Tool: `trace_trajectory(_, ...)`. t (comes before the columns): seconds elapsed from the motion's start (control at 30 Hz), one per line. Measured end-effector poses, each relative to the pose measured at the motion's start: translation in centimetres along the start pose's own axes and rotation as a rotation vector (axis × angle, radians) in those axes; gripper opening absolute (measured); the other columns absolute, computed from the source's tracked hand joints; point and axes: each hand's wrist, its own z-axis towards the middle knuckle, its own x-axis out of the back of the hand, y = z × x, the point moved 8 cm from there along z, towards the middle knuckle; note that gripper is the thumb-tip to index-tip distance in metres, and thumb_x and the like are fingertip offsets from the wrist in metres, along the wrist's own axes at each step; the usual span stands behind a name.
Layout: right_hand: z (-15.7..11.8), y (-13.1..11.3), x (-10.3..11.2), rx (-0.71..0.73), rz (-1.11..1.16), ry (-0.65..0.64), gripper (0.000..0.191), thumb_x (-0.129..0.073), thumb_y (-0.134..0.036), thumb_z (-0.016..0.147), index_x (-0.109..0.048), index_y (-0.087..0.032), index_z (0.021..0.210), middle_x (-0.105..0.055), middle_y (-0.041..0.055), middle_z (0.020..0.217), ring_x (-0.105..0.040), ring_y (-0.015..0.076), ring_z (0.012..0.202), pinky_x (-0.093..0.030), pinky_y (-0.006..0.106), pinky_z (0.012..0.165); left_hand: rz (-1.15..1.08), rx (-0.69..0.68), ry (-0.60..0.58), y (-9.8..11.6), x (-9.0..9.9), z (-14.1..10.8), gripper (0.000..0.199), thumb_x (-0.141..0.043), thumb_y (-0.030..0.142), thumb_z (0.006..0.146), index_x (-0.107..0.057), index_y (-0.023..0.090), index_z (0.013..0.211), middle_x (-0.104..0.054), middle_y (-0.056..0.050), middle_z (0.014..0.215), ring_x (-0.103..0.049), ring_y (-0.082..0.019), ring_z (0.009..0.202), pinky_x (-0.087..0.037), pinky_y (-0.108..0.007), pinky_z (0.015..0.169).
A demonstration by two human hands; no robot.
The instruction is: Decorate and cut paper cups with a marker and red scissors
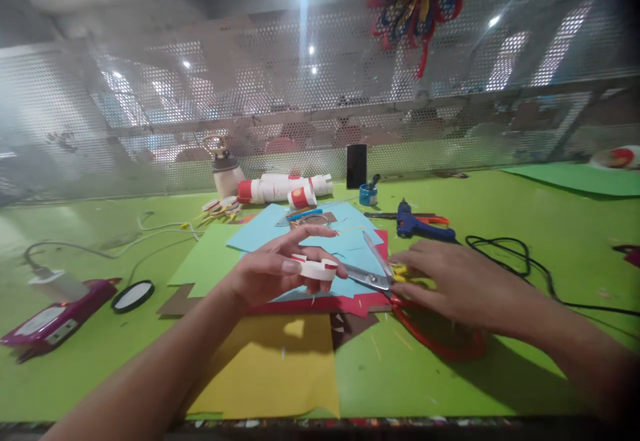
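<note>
My left hand [280, 264] is raised over the stacked paper, its thumb and fingers closed on a curved white paper cup piece [319, 270] with red marks near its top edge. My right hand [440, 281] reaches low over the table with fingers stretched forward. Small yellow pieces [399, 271] show at its fingertips; I cannot make out their kind. Close below the same fingers lie scissors [373, 279], blades pointing left and red handles partly under the hand. Light blue paper sheets [260, 231] lie beneath and behind my left hand.
A blue glue gun [423, 224] with a black cable [530, 261] lies to the right. Behind stand white cups [280, 189], a spray bottle [227, 173], a dark phone-like slab [357, 166] and a blue jar [369, 194]. A purple power strip [65, 314] sits left; yellow paper [270, 367] lies in front.
</note>
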Motion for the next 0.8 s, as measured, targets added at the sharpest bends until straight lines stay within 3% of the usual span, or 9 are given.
trace_trajectory(0.1,-0.6,-2.9,4.2,0.096,0.241,0.29,0.023,-0.055,-0.034,0.092,-0.07,-0.017,0.098,-0.07,0.0064,0.085,-0.063,0.0204,0.078,-0.046,0.035,0.073,0.013,0.01,-0.001,-0.3,-0.1,0.1,0.064,-0.066,0.027,0.073,-0.044,0.015,0.132,-0.069,-0.021,0.111,-0.065,-0.023,0.083,-0.045,-0.033,0.074)
trace_trajectory(0.17,-0.9,-5.2,5.9,0.181,0.394,0.339,0.019,-0.059,-0.032,0.091,-0.07,-0.018,0.097,-0.069,0.0026,0.084,-0.061,0.0155,0.075,-0.046,0.029,0.071,0.003,0.016,-0.013,-0.5,-0.3,0.2,0.067,-0.065,0.026,0.072,-0.043,0.015,0.134,-0.069,-0.02,0.109,-0.066,-0.024,0.083,-0.046,-0.034,0.074)
trace_trajectory(0.27,-0.7,-8.5,6.8,0.314,0.475,0.275,0.015,-0.064,-0.025,0.089,-0.07,-0.019,0.101,-0.069,0.0018,0.094,-0.06,0.0147,0.088,-0.045,0.028,0.079,-0.031,0.021,-0.017,-0.7,-0.7,0.3,0.071,-0.065,0.024,0.069,-0.043,0.017,0.137,-0.07,-0.016,0.108,-0.067,-0.025,0.082,-0.047,-0.035,0.073)
trace_trajectory(0.33,-0.2,-9.6,6.6,0.322,0.492,0.221,0.013,-0.068,-0.023,0.085,-0.07,-0.019,0.097,-0.069,0.0022,0.095,-0.059,0.0155,0.089,-0.044,0.029,0.08,-0.053,0.024,-0.008,-0.8,-0.8,0.2,0.073,-0.065,0.023,0.068,-0.044,0.017,0.138,-0.07,-0.014,0.106,-0.067,-0.024,0.08,-0.048,-0.036,0.074)
trace_trajectory(0.47,1.1,-9.6,5.6,0.201,0.624,0.119,0.004,-0.07,-0.024,0.081,-0.07,-0.02,0.081,-0.069,-0.0001,0.082,-0.058,0.0145,0.078,-0.045,0.029,0.07,-0.101,0.029,-0.039,-1.0,-1.2,0.1,0.068,-0.064,0.022,0.069,-0.049,0.018,0.135,-0.071,-0.011,0.097,-0.067,-0.021,0.074,-0.049,-0.032,0.071)
trace_trajectory(0.6,1.8,-9.3,4.3,0.1,0.875,0.014,0.009,-0.066,-0.025,0.081,-0.066,-0.02,0.073,-0.07,-0.0006,0.069,-0.061,0.0136,0.066,-0.047,0.028,0.063,-0.134,0.044,-0.055,-1.2,-1.7,0.2,0.056,-0.065,0.022,0.07,-0.056,0.019,0.125,-0.072,-0.008,0.083,-0.067,-0.019,0.067,-0.049,-0.028,0.064)
trace_trajectory(0.8,2.2,-8.7,3.9,0.128,0.952,-0.005,0.009,-0.068,-0.028,0.081,-0.071,-0.019,0.078,-0.071,0.0008,0.073,-0.064,0.0145,0.069,-0.049,0.027,0.061,-0.127,0.075,-0.015,-1.4,-1.5,0.3,0.05,-0.064,0.024,0.071,-0.056,0.02,0.12,-0.072,-0.008,0.08,-0.066,-0.018,0.063,-0.047,-0.027,0.059)
